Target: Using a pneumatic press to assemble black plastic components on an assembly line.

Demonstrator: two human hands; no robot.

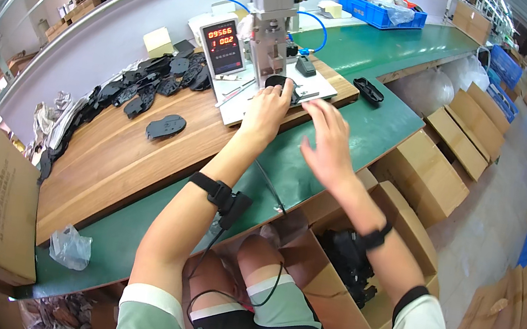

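Observation:
Under the head of a metal bench press (271,35), my left hand (269,107) has its fingers closed over a dark plastic part (275,80). Much of that part is hidden by the fingers. My right hand (329,140) is just to the right, fingers apart and holding nothing, its fingertips near the edge of the press's white base plate (236,112). A flat black plastic piece (166,126) lies alone on the wooden board (108,164). Behind it spreads a long heap of similar black pieces (153,78).
Beside the press stands a box with a red digital display (225,47). A black molded item (368,91) rests on the green tabletop (391,119). Right of my legs, an open carton (416,223) contains black parts (347,264). A blue crate (377,14) stands at the back.

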